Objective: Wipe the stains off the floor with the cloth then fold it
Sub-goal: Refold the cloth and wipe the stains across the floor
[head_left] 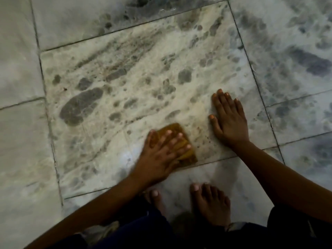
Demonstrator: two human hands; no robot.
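A small folded yellow-brown cloth lies on the marble floor tile near its front edge. My left hand presses flat on the cloth with fingers spread and straight; it looks blurred. Small brown specks of stain dot the tile just right of the cloth. My right hand rests palm down on the bare tile, right of those specks, fingers straight.
My two bare feet stand on the tile just behind the hands, below the cloth. Dark grout lines frame the mottled grey-veined tile. Pale tiles lie all around, left and right.
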